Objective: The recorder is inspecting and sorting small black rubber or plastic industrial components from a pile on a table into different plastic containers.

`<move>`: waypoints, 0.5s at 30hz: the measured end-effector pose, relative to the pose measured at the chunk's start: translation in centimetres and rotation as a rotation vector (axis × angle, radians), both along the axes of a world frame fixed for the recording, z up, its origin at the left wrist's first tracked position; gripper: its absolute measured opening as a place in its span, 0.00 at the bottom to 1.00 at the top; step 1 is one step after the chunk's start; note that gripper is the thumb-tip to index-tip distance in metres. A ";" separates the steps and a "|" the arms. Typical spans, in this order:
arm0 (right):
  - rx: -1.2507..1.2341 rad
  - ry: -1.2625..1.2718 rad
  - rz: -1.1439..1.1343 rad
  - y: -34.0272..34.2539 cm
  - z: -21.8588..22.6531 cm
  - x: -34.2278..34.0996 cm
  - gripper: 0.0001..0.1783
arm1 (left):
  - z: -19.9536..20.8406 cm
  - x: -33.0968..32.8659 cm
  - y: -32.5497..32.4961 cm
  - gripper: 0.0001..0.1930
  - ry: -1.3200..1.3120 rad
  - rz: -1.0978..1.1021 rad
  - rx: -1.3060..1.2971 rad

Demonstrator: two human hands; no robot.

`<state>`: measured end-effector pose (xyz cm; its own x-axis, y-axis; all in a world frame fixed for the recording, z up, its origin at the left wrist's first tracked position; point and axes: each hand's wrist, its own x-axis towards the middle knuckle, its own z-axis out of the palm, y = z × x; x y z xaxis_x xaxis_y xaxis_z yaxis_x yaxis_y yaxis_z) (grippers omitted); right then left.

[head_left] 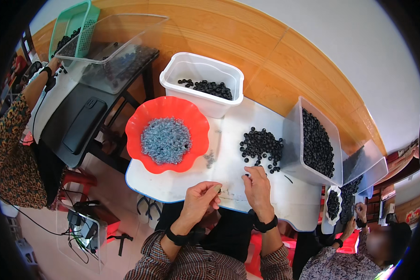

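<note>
My left hand [200,201] is above the table's front edge, thumb and fingers pinched together. A small dark piece shows at its fingertips, too small to make out. My right hand [258,190] reaches to the near edge of a loose pile of round black beads [261,143]. Its thumb and forefinger close around one black bead [247,175]. Left of the pile stands a red bowl [134,151] with a wavy rim, full of small clear bluish pieces [166,140].
At the back is a white tub [198,105] with black beads. A clear bin [294,163] of black beads stands right. On the left, a person's patterned sleeve [14,126] is beside a dark table with a phone [85,123] and green basket [84,42]. Another person works at right.
</note>
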<state>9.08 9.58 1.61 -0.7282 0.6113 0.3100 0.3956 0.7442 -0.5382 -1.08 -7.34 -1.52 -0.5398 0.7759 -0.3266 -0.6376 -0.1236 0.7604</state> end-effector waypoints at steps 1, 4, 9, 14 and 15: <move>0.001 -0.001 0.002 -0.3 0.2 -0.2 0.06 | -0.2 -0.1 -0.2 0.11 -0.001 0.002 0.001; 0.074 0.023 0.023 -1.5 0.7 -0.8 0.07 | -0.4 -0.4 -0.6 0.11 -0.031 0.025 0.012; 0.018 -0.033 0.171 -3.6 0.6 -3.5 0.07 | -0.5 -0.6 -1.4 0.11 -0.058 0.057 0.056; 0.071 -0.187 0.183 -4.3 0.2 -6.2 0.09 | -0.7 -0.8 -1.7 0.11 -0.069 0.091 0.097; 0.072 -0.188 0.188 -4.5 0.3 -6.6 0.09 | -0.7 -0.8 -1.8 0.11 -0.073 0.102 0.097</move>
<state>2.44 5.11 1.90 -0.8756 0.4412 0.1966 0.3348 0.8478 -0.4114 -1.85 -9.16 -2.22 -0.5947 0.7481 -0.2944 -0.6713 -0.2607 0.6938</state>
